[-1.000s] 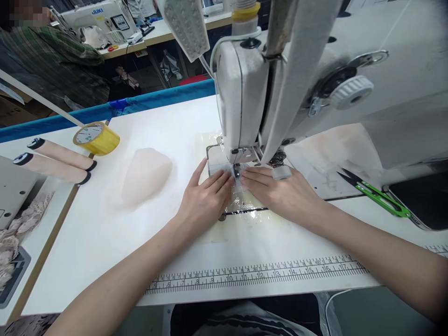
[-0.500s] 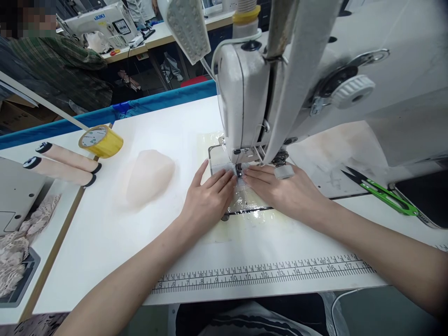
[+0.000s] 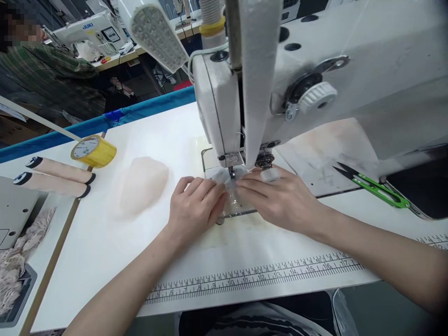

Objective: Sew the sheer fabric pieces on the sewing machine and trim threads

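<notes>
A sheer pale piece of fabric point(image 3: 221, 176) lies under the presser foot point(image 3: 231, 172) of a white sewing machine point(image 3: 217, 102). My left hand point(image 3: 196, 203) is at the fabric's near left edge, fingers curled and thumb tucked in, closed on it; the fingertips are partly hidden. To the right of the foot, my right hand point(image 3: 280, 193) rests with fingers stretched out flat, the tips on the fabric. Part of that hand is behind a small whitish block under the machine head. Clear shiny film covers the needle plate point(image 3: 238, 205) between my hands.
A sheer beige cut piece point(image 3: 145, 184) lies left. Beyond it are yellow tape point(image 3: 94, 151) and two thread rolls point(image 3: 56, 184). Green thread snips point(image 3: 376, 186) and a dark phone point(image 3: 423, 182) lie right. A ruler strip point(image 3: 252, 280) runs along the front edge. Another person point(image 3: 52, 74) sits back left.
My left hand has drawn back slightly toward me, its fingers going from spread flat to curled. My right hand stays beside the foot. The whole view has shifted a little.
</notes>
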`<action>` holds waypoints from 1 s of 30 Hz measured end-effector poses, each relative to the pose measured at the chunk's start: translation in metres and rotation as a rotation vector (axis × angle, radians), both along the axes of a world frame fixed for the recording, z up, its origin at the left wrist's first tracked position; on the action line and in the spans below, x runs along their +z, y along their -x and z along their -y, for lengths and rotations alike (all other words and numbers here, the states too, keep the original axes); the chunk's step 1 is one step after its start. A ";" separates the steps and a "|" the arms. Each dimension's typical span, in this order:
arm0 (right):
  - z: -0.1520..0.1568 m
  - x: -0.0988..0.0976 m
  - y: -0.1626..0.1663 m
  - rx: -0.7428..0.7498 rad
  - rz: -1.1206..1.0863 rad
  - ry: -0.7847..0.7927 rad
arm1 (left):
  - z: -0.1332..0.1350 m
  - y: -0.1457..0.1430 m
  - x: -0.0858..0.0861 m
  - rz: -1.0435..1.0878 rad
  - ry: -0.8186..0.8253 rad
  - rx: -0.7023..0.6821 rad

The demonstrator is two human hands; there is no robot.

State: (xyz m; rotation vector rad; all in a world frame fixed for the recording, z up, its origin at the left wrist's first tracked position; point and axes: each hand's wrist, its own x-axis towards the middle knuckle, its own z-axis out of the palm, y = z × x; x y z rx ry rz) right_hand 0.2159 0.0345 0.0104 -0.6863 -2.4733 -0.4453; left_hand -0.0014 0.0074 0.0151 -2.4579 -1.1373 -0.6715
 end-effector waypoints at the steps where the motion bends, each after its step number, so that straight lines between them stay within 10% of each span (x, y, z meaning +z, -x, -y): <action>1: 0.002 0.000 0.002 0.024 -0.014 0.009 | -0.001 0.000 -0.001 0.009 0.042 -0.033; 13: 0.006 -0.007 0.001 -0.116 0.094 0.161 | -0.006 0.000 -0.006 0.127 0.342 -0.100; 30: 0.002 -0.007 -0.001 -0.161 0.088 0.196 | 0.006 -0.010 -0.013 -0.121 0.134 -0.039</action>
